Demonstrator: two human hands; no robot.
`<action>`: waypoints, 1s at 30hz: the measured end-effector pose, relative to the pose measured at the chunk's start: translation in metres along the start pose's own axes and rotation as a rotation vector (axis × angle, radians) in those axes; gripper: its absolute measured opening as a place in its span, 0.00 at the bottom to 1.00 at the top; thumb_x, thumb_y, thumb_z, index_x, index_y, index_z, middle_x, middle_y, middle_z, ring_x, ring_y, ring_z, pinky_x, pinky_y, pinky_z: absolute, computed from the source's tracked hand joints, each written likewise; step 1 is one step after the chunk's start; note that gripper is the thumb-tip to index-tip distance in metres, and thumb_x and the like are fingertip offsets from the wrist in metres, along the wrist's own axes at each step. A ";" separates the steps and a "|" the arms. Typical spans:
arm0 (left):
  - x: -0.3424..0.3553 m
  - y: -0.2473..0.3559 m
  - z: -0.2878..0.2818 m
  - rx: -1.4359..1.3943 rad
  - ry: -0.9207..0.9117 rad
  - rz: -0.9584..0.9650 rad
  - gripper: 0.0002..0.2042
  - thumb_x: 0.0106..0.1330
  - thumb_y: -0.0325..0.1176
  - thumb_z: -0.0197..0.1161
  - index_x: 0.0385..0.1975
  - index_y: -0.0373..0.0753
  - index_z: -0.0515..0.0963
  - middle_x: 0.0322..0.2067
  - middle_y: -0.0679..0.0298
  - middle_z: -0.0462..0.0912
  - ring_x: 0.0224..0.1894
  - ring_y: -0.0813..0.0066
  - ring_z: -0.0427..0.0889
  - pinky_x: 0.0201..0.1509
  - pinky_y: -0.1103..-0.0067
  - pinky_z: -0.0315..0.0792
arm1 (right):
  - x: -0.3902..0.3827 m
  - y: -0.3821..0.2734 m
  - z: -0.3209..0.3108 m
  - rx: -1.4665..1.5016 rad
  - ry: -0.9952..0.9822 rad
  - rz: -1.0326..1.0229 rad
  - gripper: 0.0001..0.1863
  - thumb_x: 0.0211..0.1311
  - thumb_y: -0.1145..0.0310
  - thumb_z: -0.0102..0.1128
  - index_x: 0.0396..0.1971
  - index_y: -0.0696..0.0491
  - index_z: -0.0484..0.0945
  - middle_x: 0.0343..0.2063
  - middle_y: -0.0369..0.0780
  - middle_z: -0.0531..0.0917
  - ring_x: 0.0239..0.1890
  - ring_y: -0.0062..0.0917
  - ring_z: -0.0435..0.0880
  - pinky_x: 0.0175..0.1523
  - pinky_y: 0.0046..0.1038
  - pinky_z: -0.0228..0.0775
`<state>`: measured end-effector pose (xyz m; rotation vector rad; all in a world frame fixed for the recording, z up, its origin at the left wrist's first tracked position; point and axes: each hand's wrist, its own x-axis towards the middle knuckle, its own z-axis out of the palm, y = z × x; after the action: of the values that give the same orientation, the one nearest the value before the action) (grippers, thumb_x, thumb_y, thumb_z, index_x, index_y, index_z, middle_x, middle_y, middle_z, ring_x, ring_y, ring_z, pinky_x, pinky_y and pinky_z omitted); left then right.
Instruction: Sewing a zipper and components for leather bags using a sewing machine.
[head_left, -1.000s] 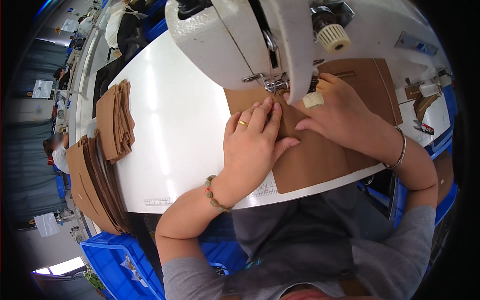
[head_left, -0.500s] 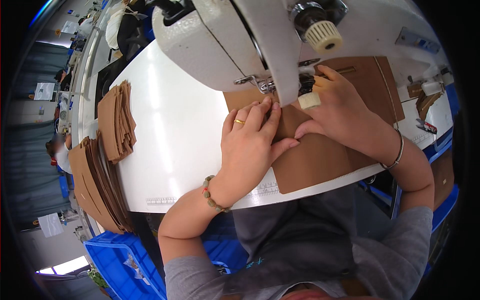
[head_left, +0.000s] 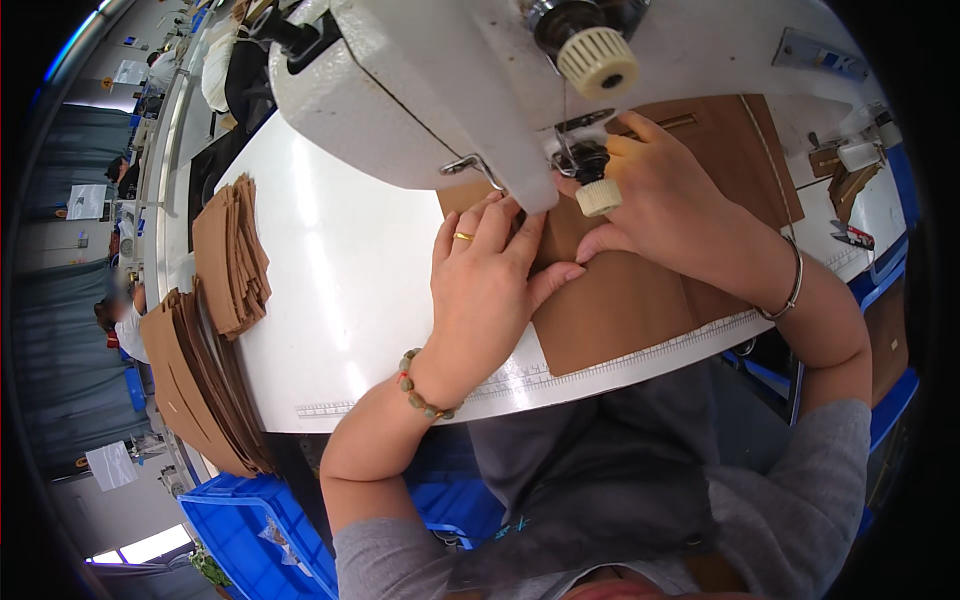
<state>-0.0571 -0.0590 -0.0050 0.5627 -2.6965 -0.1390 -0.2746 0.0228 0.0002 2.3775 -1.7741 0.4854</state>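
Observation:
Under the head of a white sewing machine [head_left: 420, 100] lies a brown fabric piece [head_left: 610, 310] with a slit-like opening near its far side. My left hand [head_left: 485, 270] rests flat on the left part of the fabric, fingers stretched toward the needle area and thumb out to the side. On the right, my right hand [head_left: 665, 190] presses on the same fabric, thumb and one finger spread apart. Some of its fingertips are hidden behind the machine's cream knob [head_left: 599, 198]. The needle and presser foot are mostly hidden by the machine head.
Two stacks of brown fabric pieces, a smaller stack [head_left: 230, 255] and a larger stack [head_left: 200, 385], lie at the table's left. A ruler strip [head_left: 650, 345] follows the front edge. Red-handled snips [head_left: 853, 236] lie at the right. A blue crate [head_left: 255, 535] stands below left.
The fabric has slid away from the front edge under both hands, baring more of the ruler strip. The view has shifted slightly. Both hands keep much the same pose.

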 end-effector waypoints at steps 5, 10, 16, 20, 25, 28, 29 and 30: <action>0.000 0.000 0.000 -0.008 0.008 -0.002 0.31 0.55 0.50 0.77 0.54 0.34 0.85 0.50 0.56 0.82 0.50 0.56 0.80 0.58 0.63 0.74 | 0.000 -0.001 -0.004 0.001 -0.026 0.015 0.34 0.45 0.45 0.77 0.49 0.54 0.87 0.54 0.42 0.87 0.55 0.33 0.86 0.68 0.44 0.69; -0.001 0.001 0.001 -0.014 0.003 -0.010 0.30 0.55 0.50 0.76 0.54 0.34 0.85 0.52 0.58 0.83 0.52 0.56 0.80 0.59 0.63 0.74 | 0.000 -0.003 -0.009 0.030 -0.024 0.025 0.34 0.46 0.45 0.77 0.49 0.53 0.87 0.54 0.42 0.88 0.55 0.33 0.85 0.68 0.46 0.69; 0.000 0.000 0.002 0.037 0.012 -0.005 0.30 0.55 0.50 0.76 0.54 0.35 0.85 0.53 0.59 0.83 0.54 0.57 0.80 0.61 0.64 0.73 | -0.001 0.000 -0.007 0.036 -0.030 0.046 0.34 0.46 0.45 0.76 0.49 0.54 0.87 0.54 0.42 0.87 0.56 0.33 0.85 0.69 0.46 0.68; 0.000 0.001 0.002 0.033 0.002 -0.018 0.30 0.55 0.50 0.76 0.54 0.36 0.85 0.53 0.60 0.83 0.55 0.57 0.80 0.62 0.64 0.73 | 0.001 0.002 -0.003 0.038 -0.042 0.022 0.34 0.47 0.44 0.76 0.48 0.54 0.87 0.56 0.42 0.87 0.56 0.33 0.85 0.69 0.48 0.68; 0.001 0.000 0.002 0.079 0.004 -0.007 0.30 0.55 0.52 0.75 0.54 0.37 0.86 0.54 0.60 0.83 0.56 0.57 0.80 0.63 0.64 0.72 | 0.006 0.008 -0.013 0.052 0.025 -0.027 0.33 0.49 0.44 0.75 0.48 0.55 0.87 0.48 0.42 0.89 0.53 0.35 0.86 0.67 0.47 0.69; 0.002 -0.002 0.003 0.072 0.024 0.003 0.30 0.56 0.52 0.74 0.54 0.37 0.86 0.56 0.60 0.83 0.58 0.58 0.80 0.63 0.64 0.72 | 0.004 0.018 -0.024 0.006 -0.105 0.194 0.26 0.55 0.47 0.73 0.44 0.53 0.89 0.35 0.41 0.90 0.42 0.34 0.88 0.55 0.40 0.76; 0.001 -0.002 0.003 0.071 0.026 -0.003 0.30 0.56 0.52 0.74 0.54 0.37 0.86 0.56 0.60 0.83 0.58 0.58 0.80 0.63 0.64 0.72 | 0.005 0.022 -0.025 0.161 0.133 0.303 0.21 0.57 0.49 0.72 0.42 0.51 0.90 0.31 0.40 0.88 0.35 0.33 0.86 0.48 0.38 0.76; 0.000 -0.002 0.003 0.074 0.025 -0.005 0.30 0.56 0.53 0.74 0.54 0.37 0.85 0.57 0.60 0.83 0.59 0.58 0.80 0.64 0.63 0.72 | 0.006 0.025 -0.024 0.293 0.291 0.411 0.19 0.59 0.50 0.71 0.40 0.50 0.90 0.28 0.39 0.88 0.32 0.33 0.86 0.44 0.37 0.76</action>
<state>-0.0578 -0.0608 -0.0079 0.5897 -2.6846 -0.0335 -0.3011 0.0170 0.0227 1.9544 -2.1675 1.1481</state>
